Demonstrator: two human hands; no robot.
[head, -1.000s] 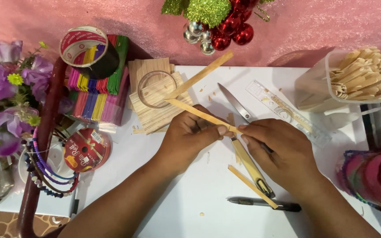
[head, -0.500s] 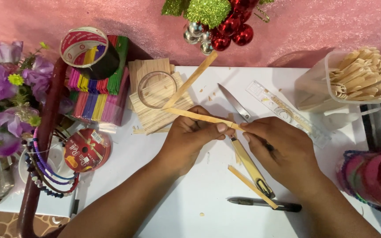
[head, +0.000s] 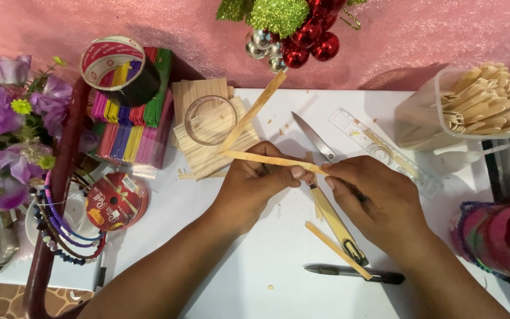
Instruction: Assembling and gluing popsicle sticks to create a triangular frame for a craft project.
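Left hand (head: 254, 188) and right hand (head: 379, 201) fingers closing on thin wooden strip (head: 267, 159), mid-worktop. Risk: strip snapping if bending; scissors (head: 326, 177) blade lying beneath, nicking possible.

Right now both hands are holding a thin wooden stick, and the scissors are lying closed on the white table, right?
Almost. The head view shows both the left hand and right hand pinching the thin wooden stick, but the scissors lie open on the white table, blades spread.

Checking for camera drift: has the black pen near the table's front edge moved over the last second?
No. The black pen lies as before, just below the scissors' handle on the white table.
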